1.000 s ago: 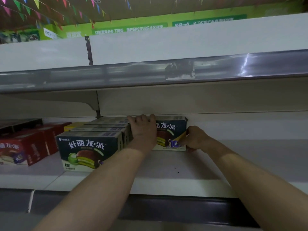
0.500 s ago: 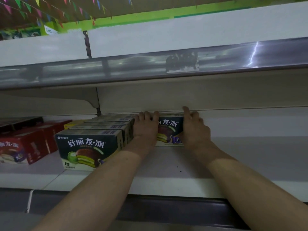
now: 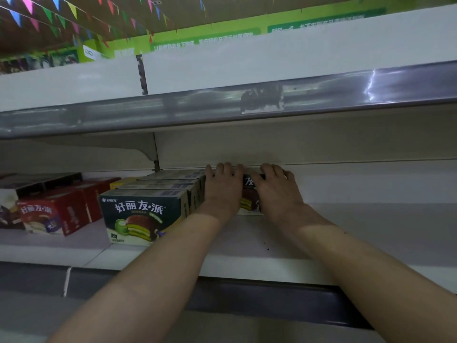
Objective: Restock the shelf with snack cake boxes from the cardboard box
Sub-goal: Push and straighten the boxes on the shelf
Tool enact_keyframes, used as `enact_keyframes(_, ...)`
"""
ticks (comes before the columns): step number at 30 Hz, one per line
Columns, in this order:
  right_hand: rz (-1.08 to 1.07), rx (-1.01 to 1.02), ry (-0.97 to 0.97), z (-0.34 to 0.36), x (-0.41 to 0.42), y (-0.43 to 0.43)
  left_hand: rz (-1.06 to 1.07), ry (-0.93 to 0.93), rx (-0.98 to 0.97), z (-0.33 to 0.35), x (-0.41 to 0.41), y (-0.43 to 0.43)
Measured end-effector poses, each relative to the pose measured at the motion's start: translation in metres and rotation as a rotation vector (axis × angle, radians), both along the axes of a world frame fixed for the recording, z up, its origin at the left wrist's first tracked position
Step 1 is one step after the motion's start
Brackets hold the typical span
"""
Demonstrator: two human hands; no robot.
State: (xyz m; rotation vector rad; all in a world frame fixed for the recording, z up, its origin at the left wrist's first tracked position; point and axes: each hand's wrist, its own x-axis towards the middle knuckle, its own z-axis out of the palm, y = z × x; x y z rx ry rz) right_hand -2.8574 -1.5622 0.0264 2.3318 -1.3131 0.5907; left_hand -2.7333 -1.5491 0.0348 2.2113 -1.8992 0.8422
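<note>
Both hands reach deep into the shelf, onto one dark green box standing at the back against the rear wall. The left hand lies flat over the box's left part, fingers straight and together, their tips hooked just over its top edge. The right hand covers the right part, fingers bent over the top rim; whether the thumb clamps the far side cannot be told, since the hand hides it. Between the two hands only a narrow strip of the box front shows, with a white character and part of the cake picture.

Just left of this box, touching or nearly so, runs a row of green boxes from the back wall toward the shelf's front, the nearest one facing the camera with its full label. Farther left stand red boxes, set slightly askew, and a yellow box peeks out behind them. The shelf to the right of the hands is bare white. Above hangs the grey edge of the upper shelf, and beyond it coloured bunting under the ceiling.
</note>
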Motion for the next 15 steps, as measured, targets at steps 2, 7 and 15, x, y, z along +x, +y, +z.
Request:
enact_keyframes(2,0.032,-0.03,0.006,0.001,0.0,0.006,-0.007,0.01,-0.045,0.002,0.001,0.01)
enact_keyframes(7,0.167,-0.042,-0.005,0.011,0.012,0.035,-0.074,0.291,-0.17,0.019,0.011,0.048)
enact_keyframes(15,0.392,0.003,-0.052,0.034,0.054,0.103,-0.014,0.788,-0.399,0.046,0.049,0.126)
